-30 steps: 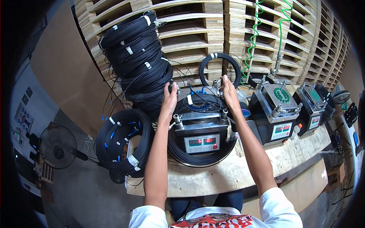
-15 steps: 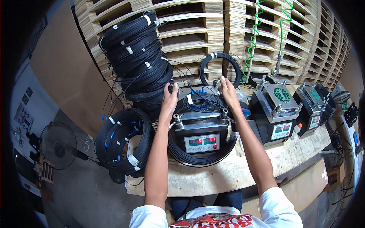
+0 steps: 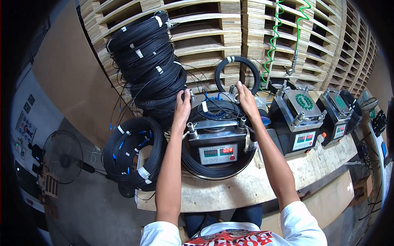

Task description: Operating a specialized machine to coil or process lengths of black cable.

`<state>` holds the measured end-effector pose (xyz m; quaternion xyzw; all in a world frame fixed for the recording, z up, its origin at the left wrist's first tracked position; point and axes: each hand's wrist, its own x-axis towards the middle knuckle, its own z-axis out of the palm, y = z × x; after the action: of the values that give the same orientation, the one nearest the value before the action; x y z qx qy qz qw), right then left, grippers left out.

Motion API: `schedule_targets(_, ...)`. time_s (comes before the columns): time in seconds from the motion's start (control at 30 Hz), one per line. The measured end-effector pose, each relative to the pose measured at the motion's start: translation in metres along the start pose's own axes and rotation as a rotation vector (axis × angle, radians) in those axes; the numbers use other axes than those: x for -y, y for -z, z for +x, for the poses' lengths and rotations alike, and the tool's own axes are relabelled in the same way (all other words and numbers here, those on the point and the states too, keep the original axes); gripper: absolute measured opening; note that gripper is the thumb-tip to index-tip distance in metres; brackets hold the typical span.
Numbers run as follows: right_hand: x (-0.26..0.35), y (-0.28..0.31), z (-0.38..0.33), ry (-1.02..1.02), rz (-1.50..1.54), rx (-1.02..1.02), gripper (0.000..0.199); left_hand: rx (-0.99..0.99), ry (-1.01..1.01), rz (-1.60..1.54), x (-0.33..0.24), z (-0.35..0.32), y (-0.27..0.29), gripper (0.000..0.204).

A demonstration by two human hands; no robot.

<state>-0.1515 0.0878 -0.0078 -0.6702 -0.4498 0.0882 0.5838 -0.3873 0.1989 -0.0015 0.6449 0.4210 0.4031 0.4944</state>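
A coil of thin black cable with a white tape band lies on top of a grey box-shaped metal machine with red digital readouts on its front panel, seated among the machine's upright metal posts at the middle of the rough wooden worktop. A further ring of the same black cable hangs around the machine's base. Judging by this, the coil is already on the machine but is not yet settled: both hands are at its far rim and nothing suggests that the machine has been set going. The left hand rests at the coil's far left edge, its fingers curled down around the cable or the post there; which of the two they grip cannot be told. The right hand lies on the far right edge, fingers held together and bent over the rim, touching the cable rather than pinching it. Just left of the machine a tall stack of bundled black cable coils leans against the wooden pallets behind, and a large black coil with blue connectors hangs off the worktop's left end. A single black ring stands behind the machine, two similar grey machines sit to the right, and a black floor fan stands at lower left.
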Motion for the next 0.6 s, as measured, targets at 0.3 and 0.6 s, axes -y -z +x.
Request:
schedule_targets(0.3,-0.010,-0.001,0.006,-0.042,0.072,0.011,0.063,-0.067,-0.056,0.047,-0.005,-0.005,-0.004,0.080)
schedule_targets(0.6,0.015,0.001,-0.005,-0.091,-0.093,-0.007,0.070,-0.050,-0.085,0.108,-0.007,-0.004,-0.002,0.081)
